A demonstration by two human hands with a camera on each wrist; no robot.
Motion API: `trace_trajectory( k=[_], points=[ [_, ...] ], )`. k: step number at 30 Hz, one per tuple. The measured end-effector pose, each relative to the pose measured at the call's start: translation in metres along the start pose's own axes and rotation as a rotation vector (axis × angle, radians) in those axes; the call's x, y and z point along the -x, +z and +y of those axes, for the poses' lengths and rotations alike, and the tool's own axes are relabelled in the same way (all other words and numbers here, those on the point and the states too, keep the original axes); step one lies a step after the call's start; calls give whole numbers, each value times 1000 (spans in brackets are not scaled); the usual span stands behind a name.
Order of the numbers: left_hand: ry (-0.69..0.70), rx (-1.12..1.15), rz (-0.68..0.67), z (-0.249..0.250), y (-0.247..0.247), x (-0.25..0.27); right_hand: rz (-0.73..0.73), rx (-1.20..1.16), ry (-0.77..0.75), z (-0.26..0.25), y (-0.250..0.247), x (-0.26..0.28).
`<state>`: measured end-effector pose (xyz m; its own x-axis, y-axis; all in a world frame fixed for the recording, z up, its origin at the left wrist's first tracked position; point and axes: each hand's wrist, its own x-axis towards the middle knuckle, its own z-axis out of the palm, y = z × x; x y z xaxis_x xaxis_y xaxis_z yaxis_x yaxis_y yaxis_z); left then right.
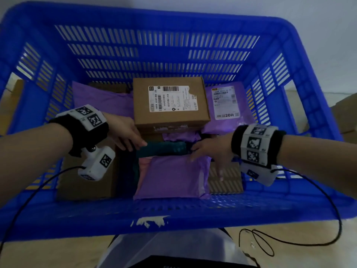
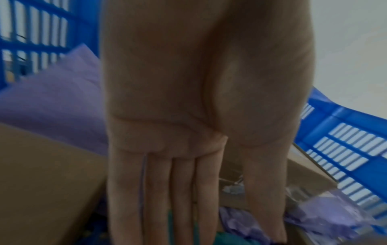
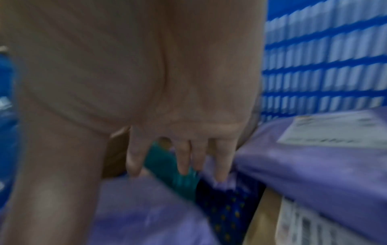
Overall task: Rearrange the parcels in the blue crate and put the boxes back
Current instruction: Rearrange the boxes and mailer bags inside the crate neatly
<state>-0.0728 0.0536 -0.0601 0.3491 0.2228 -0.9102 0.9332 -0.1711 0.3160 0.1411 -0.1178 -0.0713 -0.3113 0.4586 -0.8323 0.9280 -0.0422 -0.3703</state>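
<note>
The blue crate (image 1: 173, 225) holds several parcels. A teal parcel (image 1: 164, 148) lies across the middle, between a labelled cardboard box (image 1: 171, 102) behind it and a purple mailer (image 1: 170, 176) in front. My left hand (image 1: 133, 144) reaches in with straight fingers (image 2: 159, 190) and touches the teal parcel's left end. Spread over the teal parcel's (image 3: 165, 165) right end is my right hand (image 1: 206, 157), fingertips (image 3: 184, 165) on it and thumb over the purple mailer. Neither hand grips anything.
More purple mailers lie at the back left (image 1: 100, 99) and back right (image 1: 228, 105). A plain cardboard box (image 1: 87, 182) fills the front left corner, a striped box (image 1: 226, 180) the front right. Cardboard boxes (image 1: 345, 113) stand outside the crate. A white bag (image 1: 173, 246) lies below.
</note>
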Motion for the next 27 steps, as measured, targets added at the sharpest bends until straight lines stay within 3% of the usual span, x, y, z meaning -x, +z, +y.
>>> trace_trajectory(
  k=[3, 8, 12, 15, 18, 22, 27],
  points=[
    [-34, 56, -25, 3, 6, -6, 144, -38, -18, -9, 16, -7],
    [-60, 222, 57, -3, 4, -4, 56, -37, -162, -16, 14, -4],
    [-63, 111, 52, -6, -3, 7, 208, -118, -178, -14, 15, -4],
    [58, 78, 30, -5, -10, 18, 304, -168, -188, -15, 1, 3],
    [217, 160, 3, 0, -18, 32, 432, -368, -196, -16, -23, 15],
    [387, 205, -117, 9, -34, 49, 597, -559, -267, -17, -57, 33],
    [522, 175, 115, 22, -54, 68, 725, -905, -338, -3, -87, 54]
  ],
)
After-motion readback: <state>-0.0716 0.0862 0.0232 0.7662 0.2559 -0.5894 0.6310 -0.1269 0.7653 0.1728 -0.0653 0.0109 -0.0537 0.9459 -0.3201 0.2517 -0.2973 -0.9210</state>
